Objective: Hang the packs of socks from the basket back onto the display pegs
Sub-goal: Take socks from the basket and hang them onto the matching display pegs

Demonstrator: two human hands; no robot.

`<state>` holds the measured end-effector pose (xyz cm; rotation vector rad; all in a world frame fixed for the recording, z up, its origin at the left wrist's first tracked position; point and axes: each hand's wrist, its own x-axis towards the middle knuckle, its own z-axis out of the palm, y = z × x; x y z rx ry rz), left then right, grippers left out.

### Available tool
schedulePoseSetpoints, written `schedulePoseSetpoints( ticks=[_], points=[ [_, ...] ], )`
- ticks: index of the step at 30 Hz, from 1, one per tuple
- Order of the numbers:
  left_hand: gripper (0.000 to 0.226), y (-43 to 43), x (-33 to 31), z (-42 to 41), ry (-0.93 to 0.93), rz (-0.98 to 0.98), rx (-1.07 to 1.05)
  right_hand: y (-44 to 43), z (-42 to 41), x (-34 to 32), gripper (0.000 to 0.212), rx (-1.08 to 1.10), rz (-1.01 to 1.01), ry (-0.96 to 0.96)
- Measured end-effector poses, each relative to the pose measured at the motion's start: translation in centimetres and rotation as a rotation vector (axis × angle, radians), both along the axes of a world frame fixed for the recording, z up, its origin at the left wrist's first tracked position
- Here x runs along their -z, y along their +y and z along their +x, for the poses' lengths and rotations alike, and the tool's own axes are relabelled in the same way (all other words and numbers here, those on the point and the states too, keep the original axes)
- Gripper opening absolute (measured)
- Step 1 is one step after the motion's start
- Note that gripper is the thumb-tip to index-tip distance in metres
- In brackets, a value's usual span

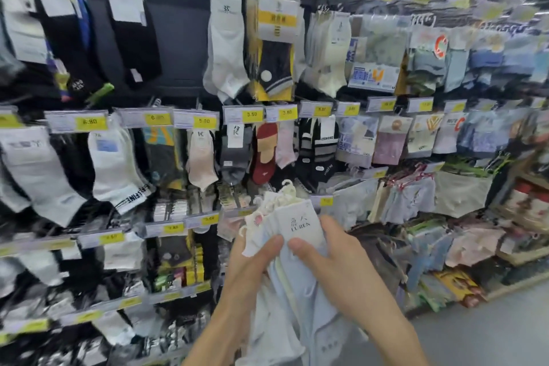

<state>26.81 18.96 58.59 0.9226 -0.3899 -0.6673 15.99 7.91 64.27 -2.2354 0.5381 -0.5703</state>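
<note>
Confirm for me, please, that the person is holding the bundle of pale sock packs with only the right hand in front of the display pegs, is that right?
Not quite: the head view shows both hands on the bundle of pale sock packs, the left hand and the right hand each with a thumb pressed on its front. The rest stands: it is held in front of the display pegs.

The socks [297, 285] are showing soft, matt pale-blue knit cloth, their header card [300, 224] matt white paper, their hooks [287, 187] smooth white plastic; price tags [90, 122] are looking glossy yellow.
</note>
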Motion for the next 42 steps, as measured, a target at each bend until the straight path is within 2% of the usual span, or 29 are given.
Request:
schedulePoseSetpoints(
  ticks=[5, 9, 14, 16, 19, 22, 26, 29, 39, 42],
  points=[
    [0.073, 3.4, -2.6, 4.4, -0.065, -0.049, -0.126, 1.4, 5.0, -2.3, 0.026, -0.175, 0.172, -0.103],
    [0.067, 7.4, -4.2, 8.0, -0.111, -0.094, -0.314, 4.6, 10.4, -3.8, 0.031, -0.251, 0.212, -0.241],
    [0.097, 15.3, -5.7, 12.7, -0.118, -0.073, -0.607, 11.0, 17.8, -5.8, 0.031, -0.376, 0.161, -0.323],
    [0.086, 18.5, -6.8, 14.1, -0.178, -0.078, -0.723, 13.5, 20.6, -6.6, 0.027, -0.426, 0.112, -0.372],
    [0.054, 22.6, -9.2, 16.1, -0.293, -0.076, -0.846, 17.1, 24.6, -8.0, 0.031, -0.562, 0.090, -0.417],
    [0.057, 25.4, -11.4, 18.5, -0.349, -0.147, -0.840, 20.0, 28.5, -9.0, 0.028, -0.694, 0.161, -0.414],
    [0.062, 27.8, -13.4, 23.1, -0.381, -0.180, -0.870, 22.8, 33.5, -10.6, 0.021, -0.758, 0.193, -0.454],
    [0.054, 28.7, -14.8, 27.0, -0.387, -0.211, -0.866, 24.0, 37.1, -12.0, 0.021, -0.744, 0.168, -0.476],
    [0.039, 32.0, -16.1, 36.9, -0.404, -0.247, -0.881, 27.7, 45.7, -13.2, 0.021, -0.787, 0.273, -0.494],
    [0.051, 33.0, -16.2, 39.0, -0.384, -0.255, -0.798, 28.8, 47.3, -13.2, 0.019, -0.751, 0.314, -0.522]
  ],
)
